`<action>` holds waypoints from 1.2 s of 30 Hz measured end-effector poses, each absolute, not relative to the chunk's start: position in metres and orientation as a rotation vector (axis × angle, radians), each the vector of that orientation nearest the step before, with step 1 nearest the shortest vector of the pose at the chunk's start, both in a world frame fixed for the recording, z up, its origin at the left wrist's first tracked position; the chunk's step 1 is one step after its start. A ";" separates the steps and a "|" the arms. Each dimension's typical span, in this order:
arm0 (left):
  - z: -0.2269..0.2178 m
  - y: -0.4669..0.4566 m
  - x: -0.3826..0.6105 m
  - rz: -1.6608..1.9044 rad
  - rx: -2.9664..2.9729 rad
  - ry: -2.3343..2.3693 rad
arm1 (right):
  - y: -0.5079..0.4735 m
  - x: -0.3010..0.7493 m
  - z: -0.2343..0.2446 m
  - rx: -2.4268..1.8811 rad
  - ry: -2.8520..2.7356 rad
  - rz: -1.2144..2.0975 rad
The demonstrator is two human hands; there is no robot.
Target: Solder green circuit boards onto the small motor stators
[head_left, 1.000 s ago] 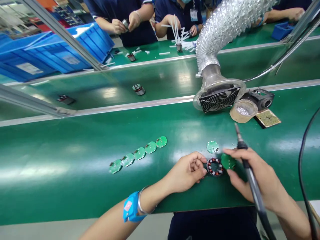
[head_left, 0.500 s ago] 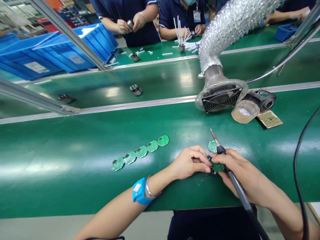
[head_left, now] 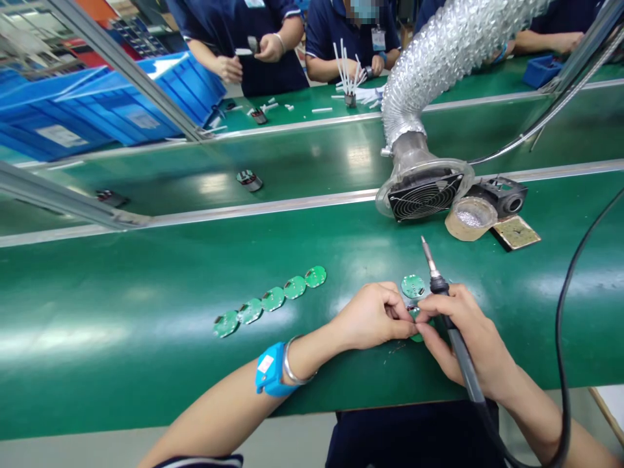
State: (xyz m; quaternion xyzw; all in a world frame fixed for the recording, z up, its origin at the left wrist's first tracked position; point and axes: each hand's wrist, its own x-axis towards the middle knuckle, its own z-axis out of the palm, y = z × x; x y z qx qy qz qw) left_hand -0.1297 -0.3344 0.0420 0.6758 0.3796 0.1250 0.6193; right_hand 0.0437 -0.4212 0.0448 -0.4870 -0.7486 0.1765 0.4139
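My right hand (head_left: 470, 331) is closed around a soldering iron (head_left: 463, 364), whose bare metal tip points up and away from me. Its thumb and forefinger also reach a round green circuit board (head_left: 416, 337), which the fingers partly cover. From the other side my left hand (head_left: 375, 316) pinches at the same board, fingertips meeting those of the right; small parts between them are hidden. Just beyond lies another round green circuit board (head_left: 413, 286), flat on the bench. Left of my hands, several more round boards (head_left: 273, 299) form a slanting row.
A fume extractor fan (head_left: 426, 197) on a silver duct (head_left: 453, 58) hangs ahead. Beside it are a round tub (head_left: 470, 219), an iron stand (head_left: 509, 195) and a sponge tray (head_left: 517, 233). The iron's black cable (head_left: 560, 338) loops at right. Co-workers sit across the line.
My right fingers have shifted on the board and now meet my left fingertips. The soldering iron stands steeper, its tip moved slightly right. The board beyond shows more fully.
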 end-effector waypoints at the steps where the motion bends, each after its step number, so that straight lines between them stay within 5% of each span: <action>1: 0.041 -0.334 -0.130 0.294 1.548 0.865 | -0.421 0.041 0.044 -1.234 -1.884 0.443; 36: 0.042 -0.342 -0.133 0.404 1.875 0.789 | -0.480 0.048 0.085 -1.445 -1.989 0.242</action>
